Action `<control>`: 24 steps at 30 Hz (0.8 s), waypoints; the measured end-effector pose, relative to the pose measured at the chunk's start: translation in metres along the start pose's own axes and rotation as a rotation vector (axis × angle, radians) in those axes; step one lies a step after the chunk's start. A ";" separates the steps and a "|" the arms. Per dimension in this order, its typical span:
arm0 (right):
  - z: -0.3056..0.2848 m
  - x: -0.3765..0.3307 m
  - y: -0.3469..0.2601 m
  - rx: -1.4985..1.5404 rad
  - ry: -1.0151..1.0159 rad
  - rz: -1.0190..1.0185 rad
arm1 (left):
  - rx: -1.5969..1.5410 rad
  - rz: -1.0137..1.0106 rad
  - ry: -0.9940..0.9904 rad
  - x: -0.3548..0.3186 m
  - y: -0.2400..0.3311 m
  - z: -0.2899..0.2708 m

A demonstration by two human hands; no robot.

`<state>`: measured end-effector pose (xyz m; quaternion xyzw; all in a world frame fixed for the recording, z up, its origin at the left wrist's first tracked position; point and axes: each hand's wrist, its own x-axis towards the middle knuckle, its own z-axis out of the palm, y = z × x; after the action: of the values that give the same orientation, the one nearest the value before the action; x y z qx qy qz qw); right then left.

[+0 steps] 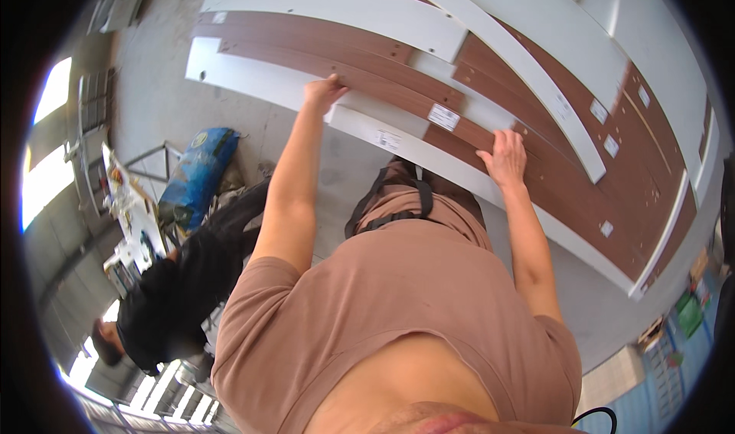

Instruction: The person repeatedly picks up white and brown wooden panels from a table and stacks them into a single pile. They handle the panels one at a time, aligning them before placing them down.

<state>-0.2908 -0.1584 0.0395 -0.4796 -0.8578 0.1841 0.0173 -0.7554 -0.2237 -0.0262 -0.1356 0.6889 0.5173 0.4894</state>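
Grey floor [164,74] down here, left hand [325,91] curled at the long brown board [390,97], right hand [507,158] over its end, can't really tell if either's clamped.

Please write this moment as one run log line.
left hand: on brown wood-grain boards; right hand: same boards, farther right; white strip: lies across them

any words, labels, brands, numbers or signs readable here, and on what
None can be read.
White rectangular paper label on the middle brown wood-grain strip: too small.
White paper label on the long white edge: too blurred.
Other white labels on surrounding panels: too small.
Yellowish mark on the bulging blue sack: too blurred.
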 end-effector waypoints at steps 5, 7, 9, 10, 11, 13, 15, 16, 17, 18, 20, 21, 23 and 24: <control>0.000 0.001 0.001 -0.030 -0.028 -0.011 | 0.029 -0.016 0.015 -0.010 0.000 0.005; 0.000 0.001 0.001 -0.041 -0.040 -0.015 | -0.020 -0.021 0.026 -0.015 -0.003 0.007; -0.002 0.001 -0.001 -0.044 -0.038 -0.029 | -0.048 -0.002 0.052 -0.016 -0.005 0.008; -0.004 0.001 -0.001 -0.029 -0.039 -0.025 | -0.057 0.001 0.065 -0.014 -0.007 0.008; -0.006 0.001 -0.003 -0.040 -0.031 -0.036 | -0.063 0.005 0.062 -0.012 -0.008 0.006; -0.008 0.000 -0.009 -0.024 -0.025 -0.050 | -0.080 0.008 0.030 -0.004 -0.008 -0.003; -0.008 0.001 -0.019 -0.010 -0.010 -0.099 | -0.106 0.015 0.003 0.006 -0.006 -0.018; -0.007 0.001 -0.026 -0.005 -0.009 -0.119 | -0.106 0.027 0.041 0.012 -0.004 -0.025; -0.003 0.003 -0.035 -0.007 -0.031 -0.117 | -0.095 0.044 0.048 0.019 0.002 -0.035; 0.000 0.003 -0.044 -0.011 -0.023 -0.137 | -0.087 0.042 0.068 0.024 0.008 -0.045; 0.009 0.010 -0.066 0.023 -0.003 -0.165 | -0.082 0.075 0.088 0.031 0.024 -0.065; 0.014 0.014 -0.077 0.034 -0.002 -0.174 | -0.086 0.088 0.111 0.033 0.032 -0.074; 0.023 0.020 -0.098 0.069 0.016 -0.209 | -0.095 0.111 0.145 0.033 0.048 -0.090; 0.027 0.024 -0.107 0.060 -0.029 -0.179 | -0.088 0.112 0.152 0.033 0.055 -0.097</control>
<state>-0.3967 -0.1976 0.0468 -0.3977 -0.8914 0.2145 0.0355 -0.8617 -0.2718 -0.0221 -0.1572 0.7070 0.5619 0.3996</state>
